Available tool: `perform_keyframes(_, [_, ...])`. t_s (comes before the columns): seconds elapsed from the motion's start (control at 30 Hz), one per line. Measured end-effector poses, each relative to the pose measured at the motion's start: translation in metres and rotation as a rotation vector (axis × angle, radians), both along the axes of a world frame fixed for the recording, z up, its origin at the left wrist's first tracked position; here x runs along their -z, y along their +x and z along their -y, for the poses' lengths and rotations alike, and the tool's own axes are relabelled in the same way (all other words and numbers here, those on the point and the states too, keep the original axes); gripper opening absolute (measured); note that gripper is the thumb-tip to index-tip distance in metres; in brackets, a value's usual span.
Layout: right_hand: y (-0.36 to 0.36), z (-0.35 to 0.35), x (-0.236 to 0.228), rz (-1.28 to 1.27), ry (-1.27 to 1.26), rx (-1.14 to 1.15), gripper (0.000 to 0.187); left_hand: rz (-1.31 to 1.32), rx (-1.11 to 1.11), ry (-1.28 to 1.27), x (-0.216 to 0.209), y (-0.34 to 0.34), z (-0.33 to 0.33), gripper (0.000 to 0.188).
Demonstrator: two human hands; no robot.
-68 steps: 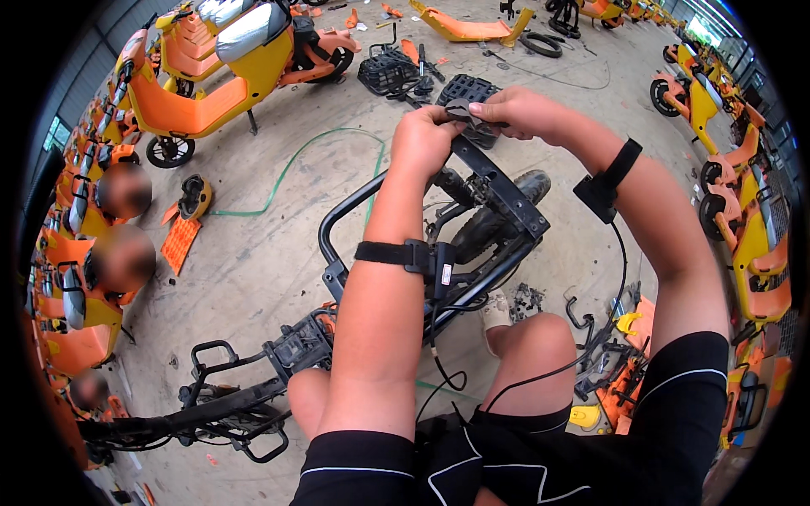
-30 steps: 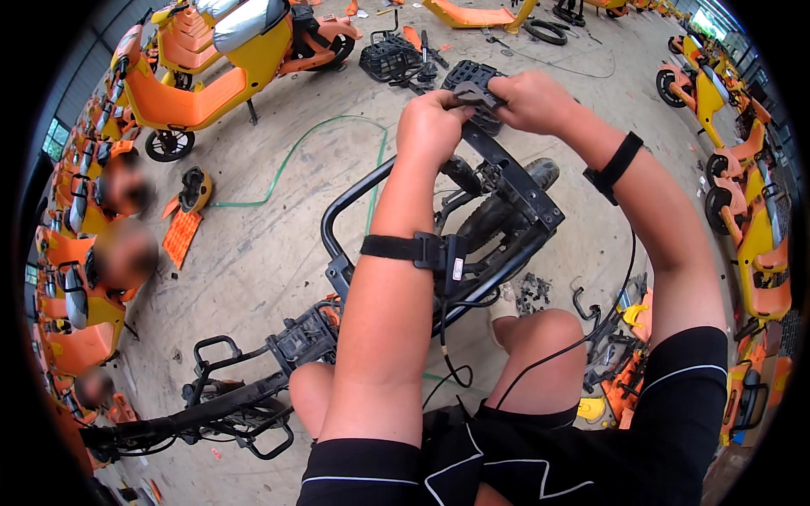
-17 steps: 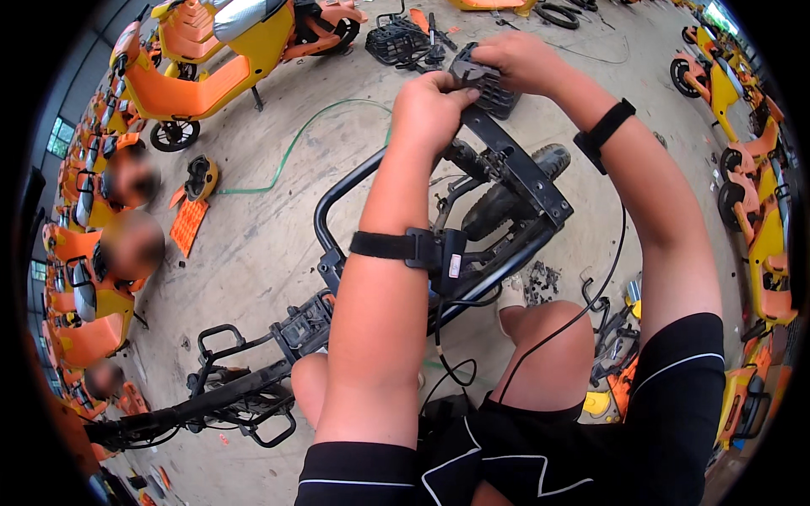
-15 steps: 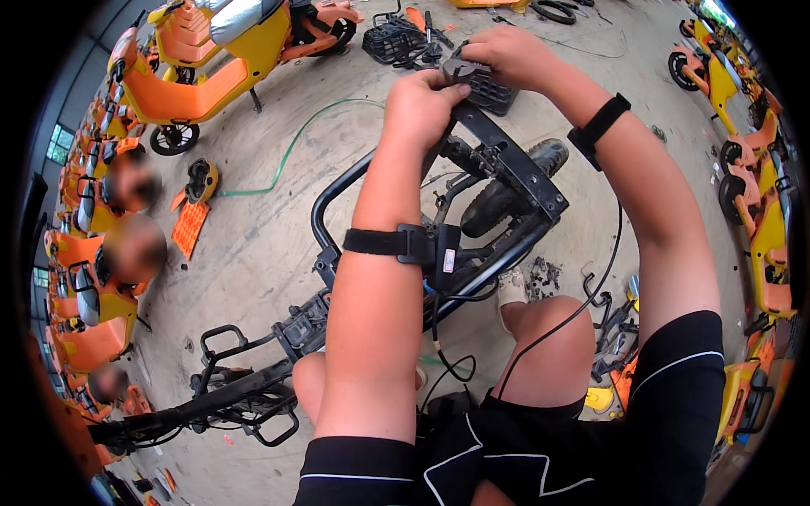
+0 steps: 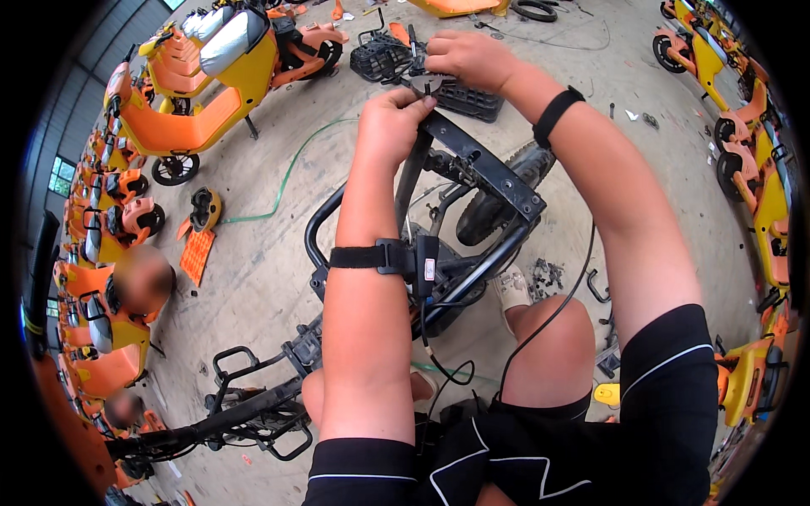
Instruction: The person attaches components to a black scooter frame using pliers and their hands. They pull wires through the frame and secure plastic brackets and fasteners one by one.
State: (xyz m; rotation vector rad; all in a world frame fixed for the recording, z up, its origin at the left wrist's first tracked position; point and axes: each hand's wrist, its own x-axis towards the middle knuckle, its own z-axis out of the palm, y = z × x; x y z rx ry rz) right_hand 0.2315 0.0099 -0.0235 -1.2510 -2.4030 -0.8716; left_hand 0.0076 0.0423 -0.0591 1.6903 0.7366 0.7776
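Note:
A black tubular scooter frame [image 5: 494,181] lies before me, its flat end bar running up to my hands. At the far end of that bar, my left hand [image 5: 390,126] is closed, thumb and fingers pinching a grey metal piece with a rounded end [image 5: 427,83]. Just beyond it, on the right, my right hand [image 5: 472,61] is curled with knuckles up; whatever its fingers hold is hidden. Below it on the floor sits a black plastic grid-like basket [image 5: 472,101]. A black knobbly tyre [image 5: 494,207] shows under the frame.
Yellow-orange scooters [image 5: 228,105] stand in rows at left and right. A yellow helmet-like shell [image 5: 204,209], an orange panel [image 5: 197,257] and a green hose [image 5: 287,169] lie on the left floor. Small dark scraps [image 5: 547,280] are scattered near my foot. A black cable [image 5: 548,325] hangs by my right arm.
The view has shifted slightly. My right hand has drawn a little away from my left, showing more of the basket. My left hand stays at the frame's end.

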Motion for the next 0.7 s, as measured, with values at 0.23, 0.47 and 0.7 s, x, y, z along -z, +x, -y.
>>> perform_keyframes(0.23, [-0.011, -0.025, 0.011, -0.078, 0.102, 0.037, 0.016, 0.036, -0.087, -0.088, -0.01, 0.0, 0.016, 0.019])
perform_keyframes(0.47, [-0.01, -0.011, -0.02, 0.036, 0.252, 0.078, 0.019, -0.002, -0.04, -0.048, -0.007, 0.0, 0.011, 0.018])
perform_keyframes(0.7, [-0.022, 0.006, -0.014, -0.13, -0.127, 0.232, 0.026, 0.03, -0.028, 0.02, 0.0, 0.001, 0.006, 0.019])
